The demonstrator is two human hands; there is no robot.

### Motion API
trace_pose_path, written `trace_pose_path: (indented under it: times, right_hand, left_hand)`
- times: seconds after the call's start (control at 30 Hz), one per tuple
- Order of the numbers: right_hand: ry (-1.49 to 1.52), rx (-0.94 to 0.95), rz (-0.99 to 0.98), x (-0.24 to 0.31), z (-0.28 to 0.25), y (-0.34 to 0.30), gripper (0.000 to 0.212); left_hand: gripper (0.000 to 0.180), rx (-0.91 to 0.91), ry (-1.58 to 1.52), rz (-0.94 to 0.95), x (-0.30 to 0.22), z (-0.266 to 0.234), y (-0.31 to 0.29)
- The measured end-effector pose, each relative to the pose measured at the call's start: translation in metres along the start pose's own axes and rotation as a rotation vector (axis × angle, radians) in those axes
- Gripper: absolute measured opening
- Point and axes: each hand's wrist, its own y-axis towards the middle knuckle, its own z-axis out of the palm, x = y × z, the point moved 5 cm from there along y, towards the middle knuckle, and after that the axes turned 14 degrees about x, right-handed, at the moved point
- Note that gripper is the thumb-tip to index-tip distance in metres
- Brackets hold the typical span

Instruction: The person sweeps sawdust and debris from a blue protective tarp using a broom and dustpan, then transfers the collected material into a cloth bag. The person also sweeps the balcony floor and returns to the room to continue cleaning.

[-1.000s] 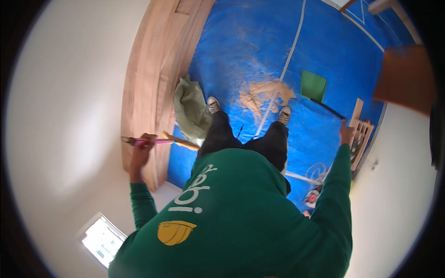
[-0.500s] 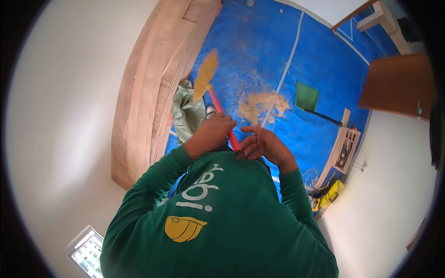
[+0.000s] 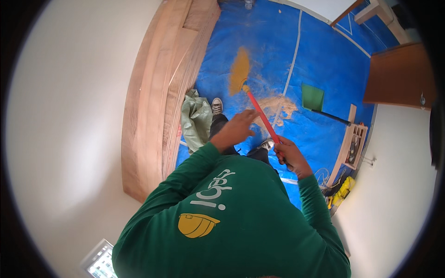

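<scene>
The right hand [image 3: 288,154] wraps its fingers around the red-handled broom [image 3: 263,118], and the left hand [image 3: 235,129], fingers loose, is beside it, maybe touching.

Broom [image 3: 265,119] now in the right hand [image 3: 288,154], left hand [image 3: 234,129] seemingly off it

Fairly bright, soft daylight overall. Window [image 3: 103,263] btm L nearly blown out. L wall [image 3: 74,111] has pale sheen, soft shadow lower down. Broom bristles [image 3: 239,72] motion-blurred; blue floor sheet [image 3: 262,32] reasonably sharp. Fisheye distortion: planks [image 3: 150,102] bow nr L side, corners black, rim dark & soft.
</scene>
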Motion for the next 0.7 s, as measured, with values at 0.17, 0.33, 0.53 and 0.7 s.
trace_pose_path:
  times: [0.17,0.33,0.53,0.7]
  right_hand:
    - [-0.26,0.05,0.133,0.04,0.016,0.093,0.015]
    - [-0.44,0.046,0.322,0.05,0.023,0.345,0.014]
    - [0.24,-0.311,0.137,0.035,-0.008,0.482,0.019]
    - [0.347,-0.595,0.082,0.012,-0.034,0.392,0.018]
  left_hand:
    - [0.075,0.091,-0.086,-0.375,0.151,-0.069,-0.074]
    - [0.075,0.082,-0.151,-0.65,0.283,-0.135,-0.154]
    - [0.072,0.052,-0.272,-0.918,0.378,-0.187,-0.237]
    - [0.07,0.155,-0.379,-0.948,0.422,-0.186,-0.252]
